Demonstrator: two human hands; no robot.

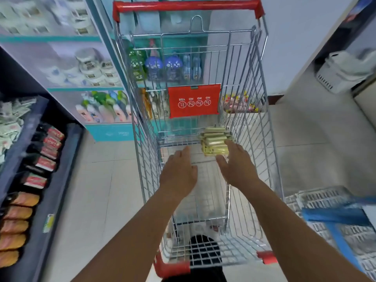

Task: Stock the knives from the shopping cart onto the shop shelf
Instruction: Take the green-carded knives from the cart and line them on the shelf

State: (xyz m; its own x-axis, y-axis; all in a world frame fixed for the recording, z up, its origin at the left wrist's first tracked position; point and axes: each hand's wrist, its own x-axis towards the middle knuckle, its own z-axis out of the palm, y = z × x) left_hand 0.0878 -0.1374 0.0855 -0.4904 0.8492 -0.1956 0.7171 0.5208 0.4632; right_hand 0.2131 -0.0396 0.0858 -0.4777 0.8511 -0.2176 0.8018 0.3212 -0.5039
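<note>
Knives [215, 141] in cart [252, 127], shelf [50, 159] left, basket [333, 202] right

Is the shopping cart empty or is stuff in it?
Not empty: a pile of yellow packs lies in the shopping cart, by the right hand.

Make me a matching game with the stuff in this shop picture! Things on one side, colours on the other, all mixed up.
Things:
1. cart handle bar
2. packs of knives in the cart
3. sign hanging inside the cart
4. basket at the right

Colours:
A. blue and white
B. red with white symbols
C. plain red
D. pale yellow

Pairs: 1-C, 2-D, 3-B, 4-A
</note>
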